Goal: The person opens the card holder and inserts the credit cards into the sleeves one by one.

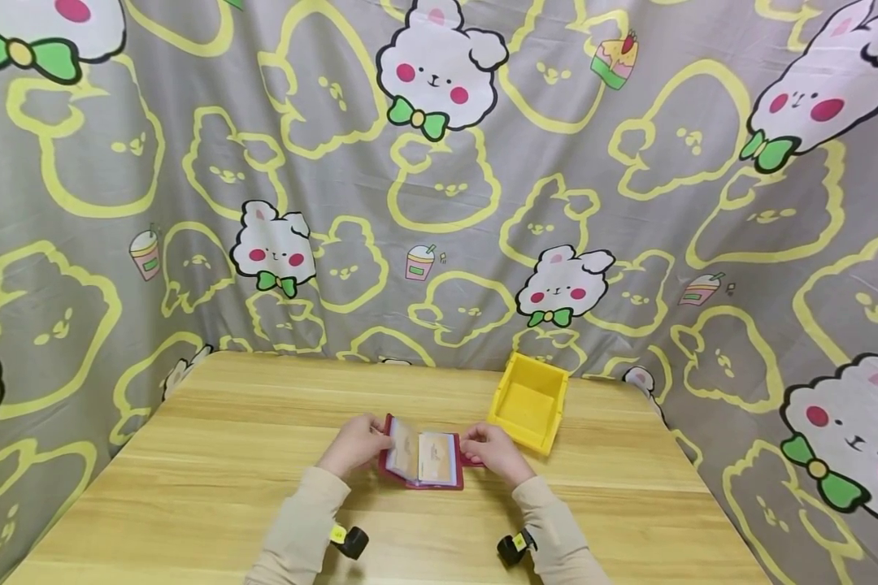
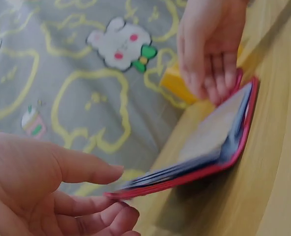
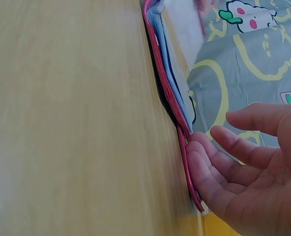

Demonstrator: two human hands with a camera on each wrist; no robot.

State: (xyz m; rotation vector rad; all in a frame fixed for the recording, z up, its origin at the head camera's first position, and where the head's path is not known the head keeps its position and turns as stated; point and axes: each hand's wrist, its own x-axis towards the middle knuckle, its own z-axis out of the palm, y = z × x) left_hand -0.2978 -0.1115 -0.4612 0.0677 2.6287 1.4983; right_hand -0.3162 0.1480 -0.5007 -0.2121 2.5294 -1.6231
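Observation:
A small red card holder (image 1: 437, 460) lies spread open on the table, its clear plastic sleeves holding pale printed cards. At its left side, my left hand (image 1: 357, 444) pinches the raised cover and some sleeves, thumb above and fingers beneath, as the left wrist view shows. My right hand (image 1: 496, 452) is at the other side, by the strap flap (image 3: 187, 169) that sticks out from the cover. In the right wrist view its fingertips (image 3: 197, 147) touch the flap and cover edge, while the thumb stands apart from them.
Beyond my right hand, a yellow plastic bin (image 1: 530, 402) stands near the back right of the wooden table (image 1: 263, 406). A grey curtain (image 1: 439, 309) with cartoon rabbits hangs right behind the table's far edge.

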